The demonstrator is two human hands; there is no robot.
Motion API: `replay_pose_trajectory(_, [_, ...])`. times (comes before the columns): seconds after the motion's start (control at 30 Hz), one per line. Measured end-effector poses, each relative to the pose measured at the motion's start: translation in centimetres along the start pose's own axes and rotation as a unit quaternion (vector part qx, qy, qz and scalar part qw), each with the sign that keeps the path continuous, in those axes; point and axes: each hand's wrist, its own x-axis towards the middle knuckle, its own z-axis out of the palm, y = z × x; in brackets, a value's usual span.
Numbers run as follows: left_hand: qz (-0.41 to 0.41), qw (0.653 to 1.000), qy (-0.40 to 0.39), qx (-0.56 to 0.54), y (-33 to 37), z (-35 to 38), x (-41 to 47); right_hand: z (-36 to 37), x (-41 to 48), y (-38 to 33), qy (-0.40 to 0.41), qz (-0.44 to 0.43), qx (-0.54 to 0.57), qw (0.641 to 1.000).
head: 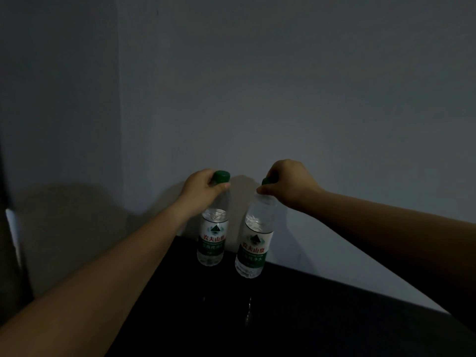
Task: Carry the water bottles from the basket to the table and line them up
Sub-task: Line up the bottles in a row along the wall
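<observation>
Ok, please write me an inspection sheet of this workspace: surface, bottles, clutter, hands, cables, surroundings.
Surface: dark glossy table, set against the wall.
Job's things: left bottle upright, right bottle tilted, both green-capped; whether they rest on the table is unclear.
Clutter: nothing seen.
Hands: left hand grips the left bottle's neck; right hand grips the right bottle's cap.
Cables: nothing seen.
Surroundings: plain grey wall, dim light.
</observation>
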Motion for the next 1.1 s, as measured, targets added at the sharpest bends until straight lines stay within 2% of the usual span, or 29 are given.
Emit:
replay_pose_trajectory(0.23, [0.004, 0.999, -0.04, -0.027, -0.6, 0.7, 0.4, 0.7, 1.3, -1.0, 0.01, -0.003, -0.011, 1.0])
replay_pose_trajectory(0.73, [-0.004, 0.998, -0.034, -0.045, -1.5, 1.8, 1.0, 2.8, 1.8, -1.5, 0.016, 0.003, -0.034, 0.999])
replay_pose_trajectory(1.1, [-0.044, 0.997, -0.033, -0.049, -1.0, 1.7, 0.6, 1.7, 1.1, -1.6, -0.024, 0.022, -0.042, 0.999])
